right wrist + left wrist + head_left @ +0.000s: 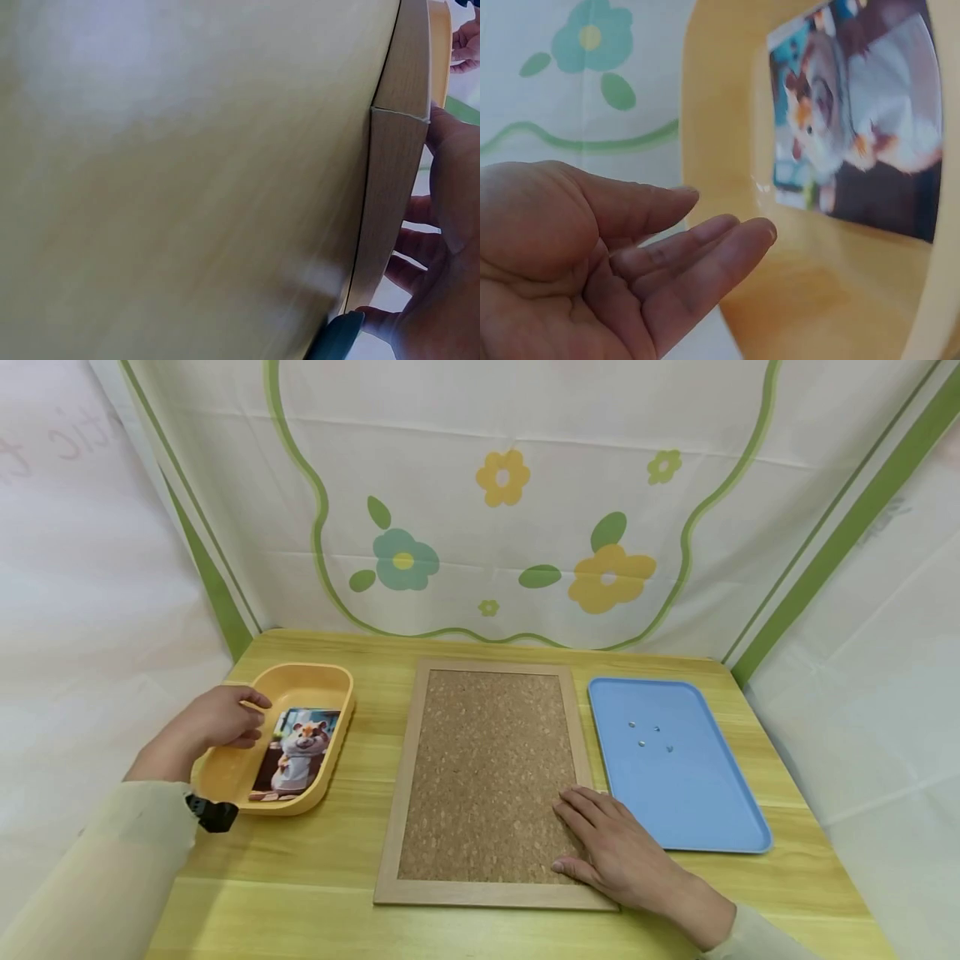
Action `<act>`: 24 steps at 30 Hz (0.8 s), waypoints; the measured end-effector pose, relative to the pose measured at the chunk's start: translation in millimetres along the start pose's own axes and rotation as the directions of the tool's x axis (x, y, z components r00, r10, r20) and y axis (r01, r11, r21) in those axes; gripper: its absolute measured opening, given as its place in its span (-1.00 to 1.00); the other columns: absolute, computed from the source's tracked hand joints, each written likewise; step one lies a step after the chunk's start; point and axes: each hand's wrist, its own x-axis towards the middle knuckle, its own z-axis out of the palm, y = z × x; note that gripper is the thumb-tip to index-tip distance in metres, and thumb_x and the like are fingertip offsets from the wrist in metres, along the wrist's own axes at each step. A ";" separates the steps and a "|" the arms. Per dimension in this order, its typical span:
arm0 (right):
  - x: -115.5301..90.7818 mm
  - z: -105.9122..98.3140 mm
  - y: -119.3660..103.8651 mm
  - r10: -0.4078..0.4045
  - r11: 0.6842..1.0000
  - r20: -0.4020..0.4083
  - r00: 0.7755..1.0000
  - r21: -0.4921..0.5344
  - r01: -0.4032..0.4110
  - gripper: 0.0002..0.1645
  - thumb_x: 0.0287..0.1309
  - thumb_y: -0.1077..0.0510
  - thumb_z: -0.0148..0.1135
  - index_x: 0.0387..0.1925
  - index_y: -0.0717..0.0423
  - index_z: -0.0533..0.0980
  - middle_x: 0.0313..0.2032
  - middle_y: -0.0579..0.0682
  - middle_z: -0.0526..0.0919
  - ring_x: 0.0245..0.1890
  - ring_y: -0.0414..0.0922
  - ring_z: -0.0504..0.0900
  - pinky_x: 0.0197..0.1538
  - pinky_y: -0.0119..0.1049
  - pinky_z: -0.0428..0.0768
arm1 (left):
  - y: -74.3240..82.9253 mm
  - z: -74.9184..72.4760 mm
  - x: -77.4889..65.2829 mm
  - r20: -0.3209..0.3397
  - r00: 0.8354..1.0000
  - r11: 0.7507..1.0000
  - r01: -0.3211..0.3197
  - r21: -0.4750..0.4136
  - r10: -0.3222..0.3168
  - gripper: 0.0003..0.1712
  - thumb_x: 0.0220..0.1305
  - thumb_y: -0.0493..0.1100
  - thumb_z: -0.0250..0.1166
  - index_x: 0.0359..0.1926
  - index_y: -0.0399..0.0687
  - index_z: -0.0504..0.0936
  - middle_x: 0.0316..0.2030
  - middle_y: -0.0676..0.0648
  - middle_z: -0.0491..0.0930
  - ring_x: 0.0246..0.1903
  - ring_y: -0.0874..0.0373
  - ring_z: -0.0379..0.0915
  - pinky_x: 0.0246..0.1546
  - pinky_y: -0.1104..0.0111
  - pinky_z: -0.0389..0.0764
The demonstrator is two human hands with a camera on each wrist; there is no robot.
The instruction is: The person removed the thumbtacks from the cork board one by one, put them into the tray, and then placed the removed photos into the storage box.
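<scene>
My left hand (228, 717) hovers at the left side of a yellow plastic tray (341, 681), its fingers loosely bent with nothing between them. A hamster photo (303, 752) lies in that tray, just right of the fingertips; the left wrist view shows the photo (855, 120) beyond the thumb and fingers. My right hand (618, 852) rests on the lower right of a wood-framed cork board (491, 768), fingers fairly straight across the frame and cork. From the right wrist view, the fingers lie over the board's wooden frame (386, 195).
A blue tray (697, 802) stands right of the board, with several small shiny pins (642, 744) on it. All of it sits on a yellow wood-grain table (300, 877). A white flower-printed curtain (450, 468) hangs behind, and plain white cloth closes both sides.
</scene>
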 end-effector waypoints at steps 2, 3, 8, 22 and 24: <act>0.4 -0.4 0.2 0.003 1.000 0.004 1.000 0.001 -0.003 -0.07 0.42 -0.43 0.16 0.53 0.08 0.40 0.49 0.11 0.45 0.52 0.12 0.37 0.44 0.21 0.43 | 6.0 1.4 -3.3 -0.019 1.000 1.000 -0.011 0.018 0.012 -0.52 0.58 -0.28 0.07 0.34 -0.56 0.35 0.06 -0.51 0.58 -0.30 0.08 0.66 -0.21 0.20 0.80; 0.8 -0.5 0.4 0.004 1.000 0.008 1.000 0.002 -0.004 -0.07 0.42 -0.44 0.16 0.53 0.08 0.40 0.49 0.11 0.45 0.52 0.12 0.37 0.44 0.22 0.43 | 8.9 2.9 -4.8 -0.031 0.999 0.999 -0.019 0.026 0.019 -0.52 0.59 -0.26 0.08 0.34 -0.55 0.36 0.07 -0.51 0.59 -0.29 0.07 0.67 -0.21 0.19 0.80; 4.1 -2.9 0.7 0.011 1.000 0.028 1.000 0.003 -0.012 -0.08 0.42 -0.45 0.14 0.51 0.07 0.42 0.47 0.12 0.47 0.50 0.14 0.39 0.42 0.28 0.43 | 24.2 18.0 -13.1 -0.102 0.988 0.989 -0.101 0.105 0.112 -0.50 0.60 -0.16 0.10 0.32 -0.49 0.44 0.13 -0.52 0.60 -0.21 -0.03 0.74 -0.19 0.14 0.78; 26.3 -14.0 6.2 0.074 0.997 -0.008 0.997 -0.001 -0.074 -0.29 0.40 -0.36 0.26 0.29 0.05 0.61 0.25 0.03 0.66 0.29 0.10 0.58 0.36 0.21 0.49 | 81.9 94.7 -35.9 -0.251 0.937 0.970 -0.243 0.030 0.243 -0.63 0.61 -0.01 0.18 0.19 -0.14 0.65 0.09 -0.23 0.72 0.07 -0.16 0.66 0.03 -0.01 0.66; 31.4 -15.3 6.7 0.089 0.996 -0.021 0.996 0.005 -0.089 -0.29 0.38 -0.34 0.30 0.29 0.06 0.61 0.24 0.05 0.67 0.28 0.12 0.59 0.37 0.22 0.49 | 86.9 109.9 -34.5 -0.273 0.928 0.967 -0.254 0.035 0.253 -0.66 0.60 -0.03 0.19 0.16 -0.14 0.67 0.08 -0.21 0.72 0.09 -0.17 0.64 0.05 -0.04 0.66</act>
